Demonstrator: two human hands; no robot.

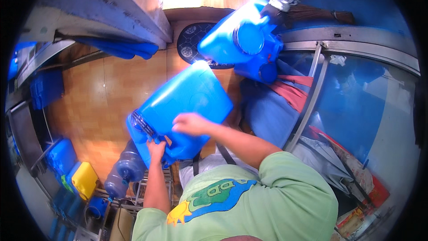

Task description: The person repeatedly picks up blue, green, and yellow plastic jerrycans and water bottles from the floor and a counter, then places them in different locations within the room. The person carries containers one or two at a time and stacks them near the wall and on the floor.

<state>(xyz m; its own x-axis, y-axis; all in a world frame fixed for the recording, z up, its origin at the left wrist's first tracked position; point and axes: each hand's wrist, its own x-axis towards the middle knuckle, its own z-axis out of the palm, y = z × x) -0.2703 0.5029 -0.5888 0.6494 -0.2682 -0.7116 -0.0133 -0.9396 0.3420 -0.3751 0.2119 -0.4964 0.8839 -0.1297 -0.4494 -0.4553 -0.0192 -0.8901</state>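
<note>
A large blue plastic water jug [191, 91] is tilted in front of my body, its dark-banded cap end toward the lower left. My left hand [156, 148] is wrapped round the jug's handle near that end. In front of the jug's broad side is my right hand [192, 124], fingers curled into a fist with nothing visible in it; whether it touches the jug I cannot tell. Just beyond, another person's hand [271, 13] in a patterned sleeve grips a second blue jug [227, 33] with a round blue cap. A further blue container [263, 69] sits below that one.
A dark oval doormat [194, 40] lies by the doorway on the tiled floor [98, 89]. Clear round bottles [127, 169] and a yellow container [84, 180] stand at lower left. A metal-framed glass door [352, 107] runs along the right, with a broom [321, 14] beyond it.
</note>
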